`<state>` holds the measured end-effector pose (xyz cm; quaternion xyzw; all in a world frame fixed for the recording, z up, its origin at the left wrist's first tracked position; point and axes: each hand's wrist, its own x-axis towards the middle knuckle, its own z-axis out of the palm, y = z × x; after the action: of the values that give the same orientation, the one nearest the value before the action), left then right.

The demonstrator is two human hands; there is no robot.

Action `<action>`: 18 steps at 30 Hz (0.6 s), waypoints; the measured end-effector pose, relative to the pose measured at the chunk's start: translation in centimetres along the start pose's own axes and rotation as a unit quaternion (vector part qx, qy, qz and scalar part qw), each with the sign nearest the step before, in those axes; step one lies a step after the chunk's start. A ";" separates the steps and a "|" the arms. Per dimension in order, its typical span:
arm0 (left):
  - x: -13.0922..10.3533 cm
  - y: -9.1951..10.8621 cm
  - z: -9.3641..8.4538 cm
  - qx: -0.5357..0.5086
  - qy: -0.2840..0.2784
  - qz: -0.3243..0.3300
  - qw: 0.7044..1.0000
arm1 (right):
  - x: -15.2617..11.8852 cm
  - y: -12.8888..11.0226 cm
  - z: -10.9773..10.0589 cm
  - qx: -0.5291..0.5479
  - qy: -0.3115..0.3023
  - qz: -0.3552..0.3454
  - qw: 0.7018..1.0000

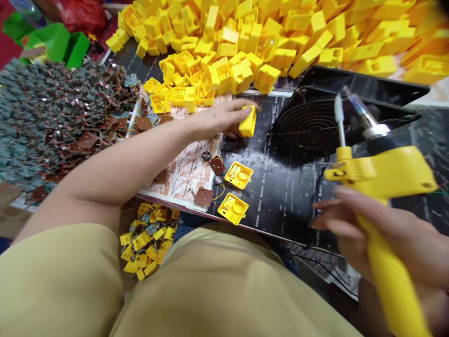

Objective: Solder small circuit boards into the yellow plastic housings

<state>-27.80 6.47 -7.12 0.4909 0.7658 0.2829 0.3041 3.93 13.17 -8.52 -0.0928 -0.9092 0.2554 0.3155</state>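
Note:
Between the fingers of my left hand [231,117] is a small yellow plastic housing [248,122], held just above the black bench mat [273,187]. My right hand [393,234] is wrapped round the handle of a yellow soldering gun [382,173], whose metal tip points away from me, with a thin metal tube beside it. Nearer my body, two opened yellow housings [239,175] lie on the mat, one in front of the other. Left of them are brown circuit boards [203,196] with thin wires and small round black speakers [218,179].
A large heap of yellow housings [245,42] spreads across the back. On the left sits a pile of wired circuit boards [70,112], with green bins [52,42] behind it. A black fan with a round grille [308,122] stands at the right. Below the edge is a container of yellow parts [149,238].

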 end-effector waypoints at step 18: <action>-4.2 -1.6 -1.4 0.153 -0.008 0.013 0.988 | 9.8 2.1 7.9 -0.025 -0.106 -0.124 0.986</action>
<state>-28.43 1.86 -6.60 0.5438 0.7911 0.1624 0.2282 -8.66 15.01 -9.72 0.0405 -0.9482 0.1995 0.2439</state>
